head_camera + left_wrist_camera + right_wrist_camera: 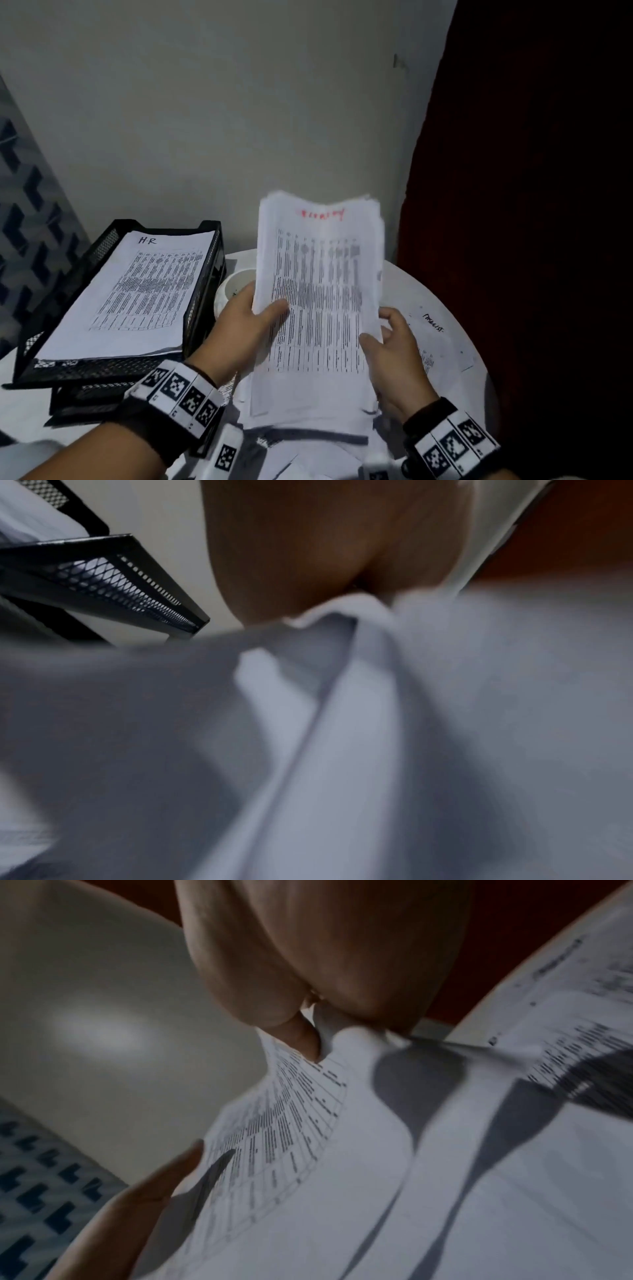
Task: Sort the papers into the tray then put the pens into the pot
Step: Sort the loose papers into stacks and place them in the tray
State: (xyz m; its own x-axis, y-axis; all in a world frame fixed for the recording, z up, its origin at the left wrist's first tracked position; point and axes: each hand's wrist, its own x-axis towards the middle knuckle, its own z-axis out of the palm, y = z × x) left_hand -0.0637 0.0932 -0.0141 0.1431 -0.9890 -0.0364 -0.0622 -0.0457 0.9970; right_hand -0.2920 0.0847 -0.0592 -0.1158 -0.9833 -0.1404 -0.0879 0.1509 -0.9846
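Both hands hold up a stack of printed papers (318,291) with a red heading over the round white table (455,308). My left hand (253,318) grips its left edge, thumb on the front. My right hand (387,335) pinches the right edge; in the right wrist view my thumb and fingers pinch the sheet (342,1123). A black mesh tray (202,301) at the left holds papers marked "H-R" (137,294). A white pot (236,284) stands between tray and stack, partly hidden. No pens are visible. The left wrist view is blurred paper (342,750) and tray mesh (113,582).
More loose sheets (435,342) lie on the table under and right of the held stack, one with handwriting. The tray has a lower tier (85,394). A dark red curtain (513,205) hangs at the right, a pale wall (239,102) behind.
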